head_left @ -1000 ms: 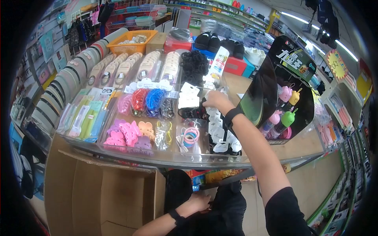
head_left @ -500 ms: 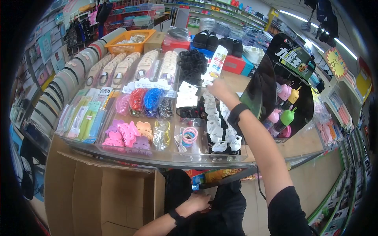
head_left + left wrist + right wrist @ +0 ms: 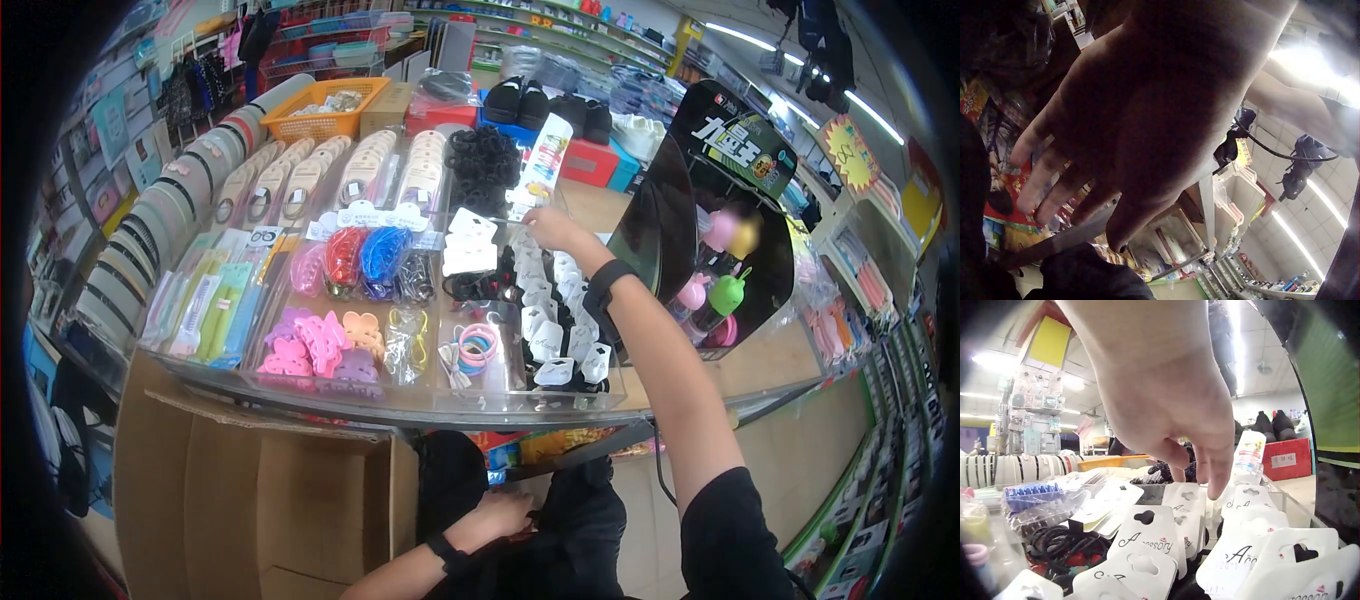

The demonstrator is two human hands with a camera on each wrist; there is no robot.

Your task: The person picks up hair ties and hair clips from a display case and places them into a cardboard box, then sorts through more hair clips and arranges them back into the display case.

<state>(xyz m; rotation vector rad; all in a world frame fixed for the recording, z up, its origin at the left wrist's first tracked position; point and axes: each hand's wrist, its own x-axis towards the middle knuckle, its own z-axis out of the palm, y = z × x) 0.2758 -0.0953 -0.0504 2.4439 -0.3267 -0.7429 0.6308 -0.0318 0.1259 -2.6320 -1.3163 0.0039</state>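
Note:
My right hand [image 3: 562, 234] reaches to the back of two rows of white header cards [image 3: 543, 338] in a clear tray. In the right wrist view its fingers [image 3: 1218, 478] point down, apart, with the tips right at the tops of the "Accessory" cards [image 3: 1147, 528]. Black hair ties [image 3: 1060, 547] lie beside these cards, under other white cards [image 3: 470, 245]. Low by the person's lap, my left hand [image 3: 505, 515] rests with nothing in it. The left wrist view shows its palm [image 3: 1141, 119] with straight, spread fingers.
Clear trays hold claw clips [image 3: 325, 340], pastel hair rings [image 3: 476, 347] and black scrunchies [image 3: 482, 165]. A black display box [image 3: 655, 235] stands right of my right arm. An open cardboard box [image 3: 230, 480] sits below the counter's front edge [image 3: 400, 405].
My right hand has moved slightly back and right from between the black hair ties and the card rows to their far end. The left hand has stayed in place.

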